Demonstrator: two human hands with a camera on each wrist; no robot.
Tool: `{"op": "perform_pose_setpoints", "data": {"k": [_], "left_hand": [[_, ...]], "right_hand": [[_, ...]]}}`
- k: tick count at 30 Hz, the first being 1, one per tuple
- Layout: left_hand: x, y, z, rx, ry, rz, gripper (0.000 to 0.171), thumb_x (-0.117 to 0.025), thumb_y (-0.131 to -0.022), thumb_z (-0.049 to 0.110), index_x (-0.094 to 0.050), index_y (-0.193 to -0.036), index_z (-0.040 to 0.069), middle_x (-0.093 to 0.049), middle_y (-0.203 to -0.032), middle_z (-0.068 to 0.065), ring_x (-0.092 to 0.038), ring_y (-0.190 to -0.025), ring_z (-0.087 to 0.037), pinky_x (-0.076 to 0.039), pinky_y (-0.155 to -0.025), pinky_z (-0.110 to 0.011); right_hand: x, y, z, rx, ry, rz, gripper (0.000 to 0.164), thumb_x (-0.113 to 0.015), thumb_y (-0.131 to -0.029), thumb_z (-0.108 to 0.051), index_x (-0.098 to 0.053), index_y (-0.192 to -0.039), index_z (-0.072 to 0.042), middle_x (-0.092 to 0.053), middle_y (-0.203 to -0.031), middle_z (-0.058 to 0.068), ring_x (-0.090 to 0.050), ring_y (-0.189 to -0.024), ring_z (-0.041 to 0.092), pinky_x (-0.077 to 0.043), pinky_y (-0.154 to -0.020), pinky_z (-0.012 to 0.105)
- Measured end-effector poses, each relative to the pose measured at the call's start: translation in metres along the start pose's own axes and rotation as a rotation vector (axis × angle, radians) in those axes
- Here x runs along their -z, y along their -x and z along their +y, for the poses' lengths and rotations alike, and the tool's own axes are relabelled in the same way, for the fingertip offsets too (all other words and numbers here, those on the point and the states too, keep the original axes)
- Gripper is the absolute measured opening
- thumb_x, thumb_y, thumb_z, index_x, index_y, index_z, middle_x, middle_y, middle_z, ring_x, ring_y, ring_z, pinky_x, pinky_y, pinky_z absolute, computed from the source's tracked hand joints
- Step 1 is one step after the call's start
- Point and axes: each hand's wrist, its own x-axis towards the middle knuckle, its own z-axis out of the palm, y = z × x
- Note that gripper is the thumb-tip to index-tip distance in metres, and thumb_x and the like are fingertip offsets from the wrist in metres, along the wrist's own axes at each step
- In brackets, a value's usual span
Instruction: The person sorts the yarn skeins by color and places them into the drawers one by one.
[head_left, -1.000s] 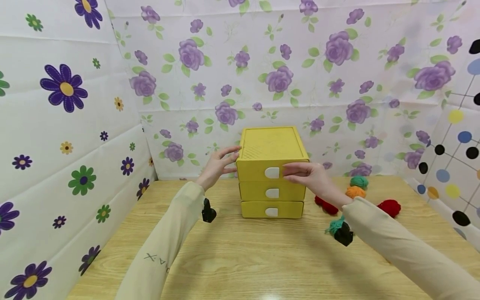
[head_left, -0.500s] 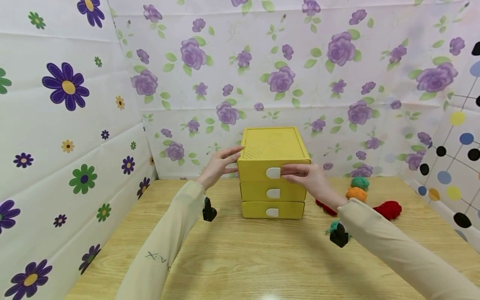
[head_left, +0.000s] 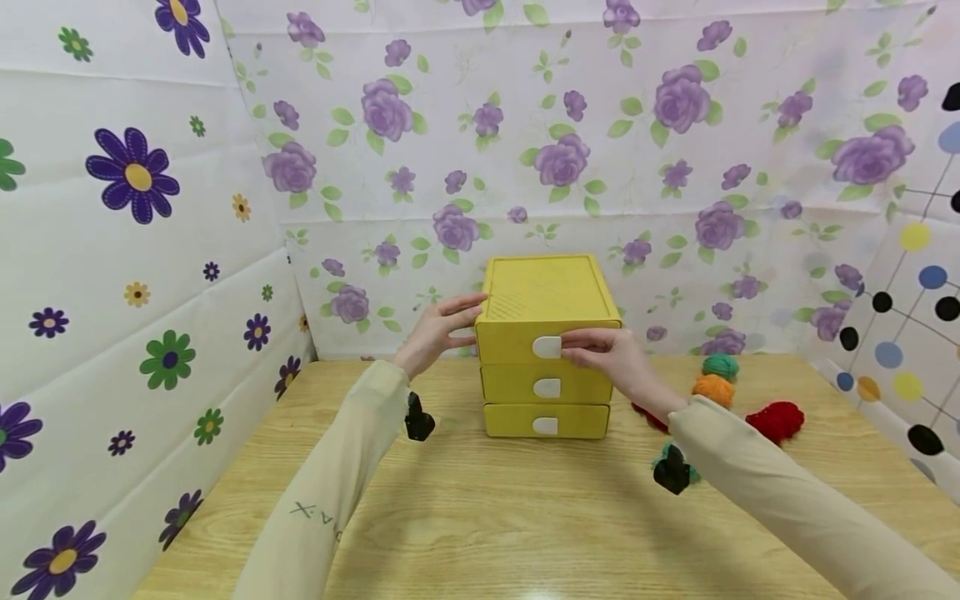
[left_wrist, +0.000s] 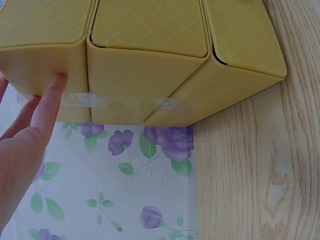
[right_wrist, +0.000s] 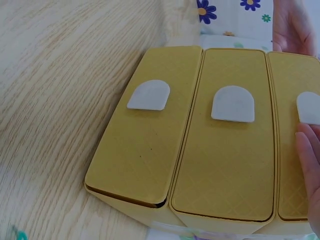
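Note:
A yellow three-drawer box [head_left: 547, 287] stands on the table, with a white tab handle [head_left: 546, 387] on the front of each drawer. My right hand [head_left: 618, 354] pinches the straight edge of the top drawer handle [head_left: 542, 347] with thumb and fingertips. That drawer's front lies about flush with the one below. My left hand [head_left: 438, 333] rests its straight fingers against the box's left side near the top; in the left wrist view a fingertip [left_wrist: 61, 80] touches the yellow side wall. Clear tape [left_wrist: 125, 102] runs across the stacked sections there.
Right of the box lie yarn balls: teal [head_left: 720, 365], orange [head_left: 713, 389] and red [head_left: 776, 422]. More red and teal yarn is partly hidden by the right arm. Flowered cloth [head_left: 420, 167] hangs behind the wooden table [head_left: 480, 517], with patterned cloth at both sides.
My right hand has shifted slightly left, its fingertips coming up to the top handle's edge. The left hand stays against the box side. The drawers look the same.

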Motion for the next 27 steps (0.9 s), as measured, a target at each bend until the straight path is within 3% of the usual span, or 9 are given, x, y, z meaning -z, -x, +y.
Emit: {"op": "perform_pose_setpoints", "data": {"k": [12,27], "left_hand": [[0.006,-0.0074,-0.0092,0.015,0.011,0.033,0.041,-0.056,-0.092,0.017,-0.049,-0.131,0.007,-0.042,-0.132,-0.005,-0.042,-0.113,-0.027,-0.044,-0.085,-0.041],[0.0057,-0.0077,-0.0076,0.011,0.024,0.035,0.039,-0.055,-0.092,0.013,-0.05,-0.13,0.005,-0.045,-0.129,-0.009,-0.045,-0.111,-0.028,-0.045,-0.084,-0.041]], "right_hand": [[-0.0031,-0.0049,-0.0012,0.002,-0.035,0.037,0.021,-0.061,-0.085,-0.001,-0.064,-0.103,0.01,-0.064,-0.093,0.02,-0.063,-0.083,0.028,-0.052,-0.067,0.037],[-0.0042,-0.0039,-0.0058,-0.013,-0.033,0.046,0.019,-0.06,-0.086,0.0,-0.064,-0.101,0.011,-0.064,-0.091,0.021,-0.063,-0.082,0.029,-0.052,-0.065,0.036]]}}
